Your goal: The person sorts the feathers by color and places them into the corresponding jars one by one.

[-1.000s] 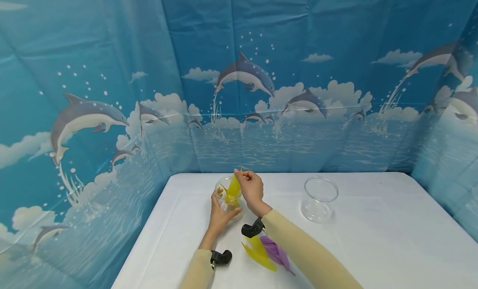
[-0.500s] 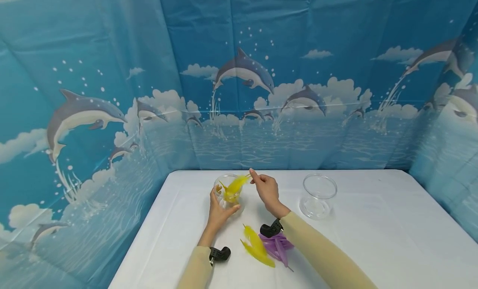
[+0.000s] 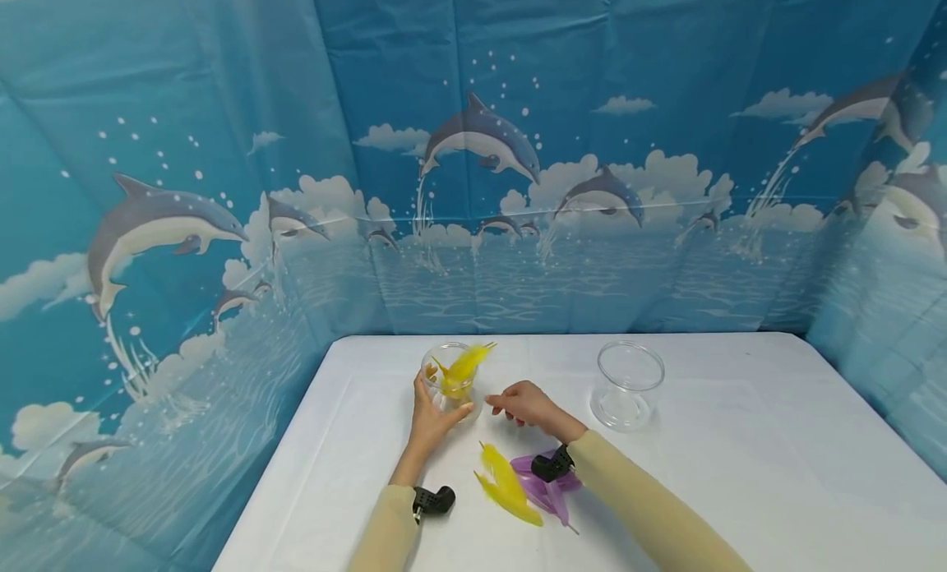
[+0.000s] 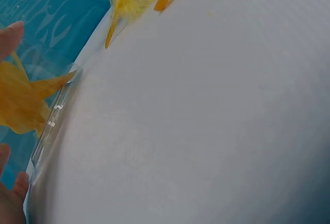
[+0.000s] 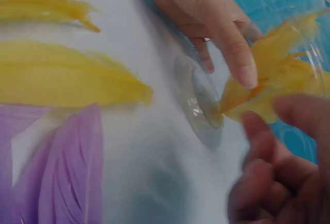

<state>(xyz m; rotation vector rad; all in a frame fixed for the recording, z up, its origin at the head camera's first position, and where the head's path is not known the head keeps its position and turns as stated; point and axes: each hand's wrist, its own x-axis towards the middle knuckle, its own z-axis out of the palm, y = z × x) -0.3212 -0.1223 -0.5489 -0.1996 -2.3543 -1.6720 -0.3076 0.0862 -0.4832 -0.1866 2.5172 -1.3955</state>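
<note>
My left hand [image 3: 431,424] holds a clear jar [image 3: 450,402] at the table's far left, its thumb and fingers around the sides. Several yellow feathers [image 3: 466,365] lean inside the jar, one poking up over its rim to the right. Just right of the jar, my right hand [image 3: 527,406] hovers with loosely curled fingers and nothing in them. In the right wrist view, that hand [image 5: 278,177] is beside the jar base [image 5: 198,110], apart from the feathers. Nearer on the table lie two yellow feathers [image 3: 510,505] and a pile of purple feathers [image 3: 543,494].
A second clear jar [image 3: 627,391] stands upright to the right on the white-covered table [image 3: 740,440]. Behind and to the left hangs a blue dolphin curtain [image 3: 414,284]. The right wrist camera [image 3: 551,465] is above the purple feathers.
My right hand has let go of the yellow feather, which now leans in the left jar, and has moved down beside that jar. The left hand keeps its hold.
</note>
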